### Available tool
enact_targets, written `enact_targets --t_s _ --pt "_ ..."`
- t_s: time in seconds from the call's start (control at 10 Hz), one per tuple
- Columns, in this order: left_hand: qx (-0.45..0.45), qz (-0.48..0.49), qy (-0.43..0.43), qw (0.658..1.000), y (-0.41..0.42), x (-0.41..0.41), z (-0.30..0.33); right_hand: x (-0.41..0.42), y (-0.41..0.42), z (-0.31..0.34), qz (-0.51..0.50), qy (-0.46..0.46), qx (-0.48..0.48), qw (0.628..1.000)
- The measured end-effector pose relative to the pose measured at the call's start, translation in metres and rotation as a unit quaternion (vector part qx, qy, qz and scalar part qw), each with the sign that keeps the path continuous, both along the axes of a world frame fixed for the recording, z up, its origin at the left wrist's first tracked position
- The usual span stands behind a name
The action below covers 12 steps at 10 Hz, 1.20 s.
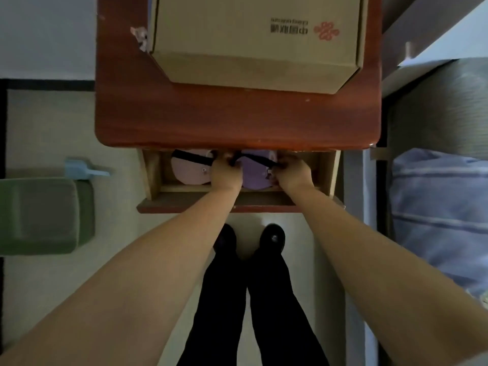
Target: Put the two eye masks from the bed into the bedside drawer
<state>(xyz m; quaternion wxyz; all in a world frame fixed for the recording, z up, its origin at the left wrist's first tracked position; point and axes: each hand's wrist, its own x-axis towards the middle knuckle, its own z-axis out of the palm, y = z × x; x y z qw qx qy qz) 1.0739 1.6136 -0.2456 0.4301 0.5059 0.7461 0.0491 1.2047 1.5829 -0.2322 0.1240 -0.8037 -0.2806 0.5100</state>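
The bedside drawer [184, 204] is pulled out below the red-brown table top. A pink eye mask [188, 171] with a black strap lies in its left half. Beside it, to the right, lies a purple eye mask [254, 175], also with a black strap. Both my hands reach into the drawer. My left hand [226, 173] sits between the two masks, fingers closed at the purple mask's left end. My right hand [291, 173] grips the purple mask's right end and strap. The fingertips are hidden under the table edge.
A cardboard box [253, 40] stands on the bedside table [211, 120]. A green bin [45, 215] and a blue dustpan [81, 170] are on the floor to the left. The bed with blue bedding [438, 212] is on the right. My shoes [249, 240] stand below the drawer.
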Motion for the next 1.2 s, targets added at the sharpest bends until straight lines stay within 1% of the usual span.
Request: enact_targets --t_s 0.1,0.2,0.3,0.4,0.5,0.6,0.7,0.8,0.9,1.0,1.1,1.2 --pt "0.021 0.060 -0.059 0.996 -0.007 -0.006 0.014 0.002 -0.004 0.011 0.007 -0.024 0.003 1.000" --pt "-0.011 0.183 -0.171 0.968 -0.034 -0.029 0.047 0.002 -0.034 0.044 -0.104 0.050 0.022 0.993" --pt "-0.133 0.337 -0.221 0.905 -0.072 -0.062 0.078 -0.002 -0.079 0.075 -0.212 0.213 -0.064 0.952" --pt "-0.227 0.486 -0.320 0.781 -0.086 -0.088 0.086 -0.005 -0.105 0.079 -0.386 0.373 -0.098 0.838" --pt "-0.189 0.556 -0.418 0.693 -0.068 -0.097 0.092 -0.001 -0.100 0.080 -0.462 0.421 -0.014 0.780" --pt "-0.169 0.563 -0.483 0.649 -0.060 -0.096 0.111 0.004 -0.096 0.088 -0.445 0.420 0.027 0.790" --pt "-0.163 0.533 -0.527 0.642 -0.051 -0.093 0.129 0.013 -0.088 0.097 -0.430 0.437 0.051 0.788" --pt "-0.146 0.541 -0.549 0.620 -0.030 -0.086 0.126 0.016 -0.066 0.095 -0.448 0.446 0.085 0.770" --pt "-0.128 0.534 -0.552 0.628 0.001 -0.079 0.119 0.019 -0.034 0.086 -0.501 0.432 0.110 0.742" --pt "-0.123 0.504 -0.571 0.637 0.023 -0.075 0.118 0.015 -0.015 0.084 -0.519 0.426 0.125 0.731" --pt "-0.130 0.484 -0.566 0.654 0.026 -0.077 0.122 0.008 -0.015 0.089 -0.512 0.421 0.123 0.739" --pt "-0.180 0.371 -0.442 0.796 -0.012 -0.086 0.139 0.004 -0.037 0.125 -0.441 0.374 0.066 0.813"
